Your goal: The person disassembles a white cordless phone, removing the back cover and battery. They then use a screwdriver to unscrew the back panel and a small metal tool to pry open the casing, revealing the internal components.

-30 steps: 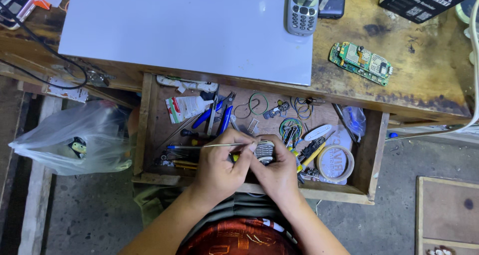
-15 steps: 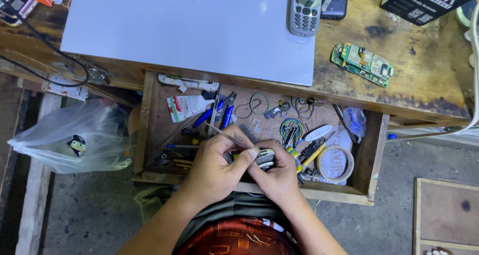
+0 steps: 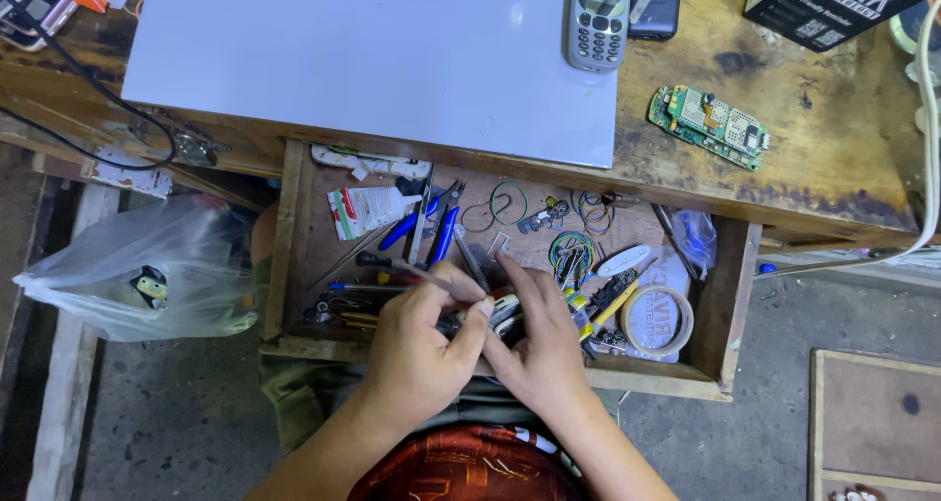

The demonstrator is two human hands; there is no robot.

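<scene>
Hanging off the left of the open wooden drawer [image 3: 284,256], a clear plastic bag [image 3: 127,266] bulges. Over the drawer's front edge, the left hand [image 3: 421,349] pinches a thin metal probe [image 3: 421,274] between thumb and fingers, its tip angled up-left into the drawer. Touching it, the right hand [image 3: 539,339] is closed around a small grey-and-white device [image 3: 505,315]. Right of the hands, inside the drawer, lies a roll of clear tape [image 3: 657,320].
</scene>
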